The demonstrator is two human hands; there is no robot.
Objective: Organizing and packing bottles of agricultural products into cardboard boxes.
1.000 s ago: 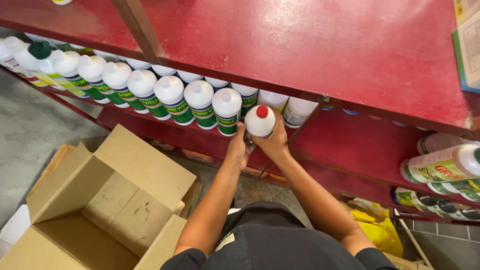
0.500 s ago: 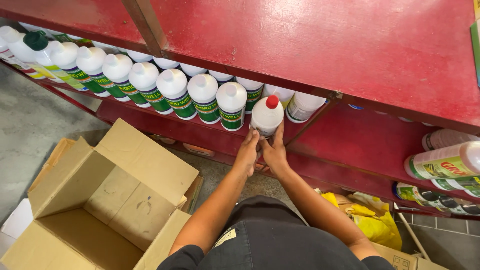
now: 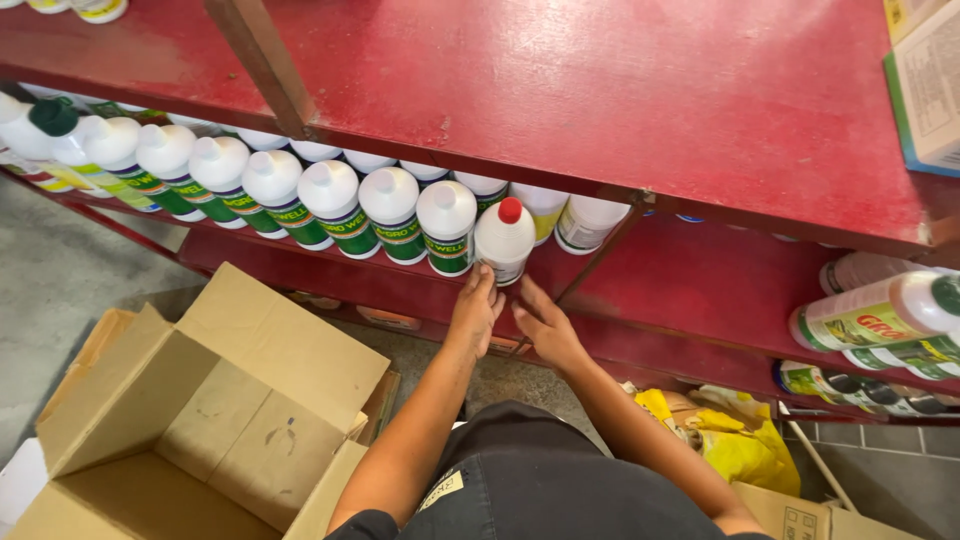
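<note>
Both our hands sit at the front lip of the red shelf [image 3: 620, 300], left hand [image 3: 476, 312] and right hand [image 3: 540, 325] loose, gripping nothing. At twelve o'clock from them stands the red-capped white bottle [image 3: 504, 240], upright, long axis vertical, ending the row of white-capped bottles [image 3: 330, 205]. Our left fingertips seem nearer its base; whether they touch it we cannot tell. At eight o'clock gapes an open cardboard box [image 3: 200, 420].

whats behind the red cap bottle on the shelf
Behind the red-capped bottle stand more white bottles in a back row, partly in view. The upper shelf covers the rest of them and the shelf's back.
</note>
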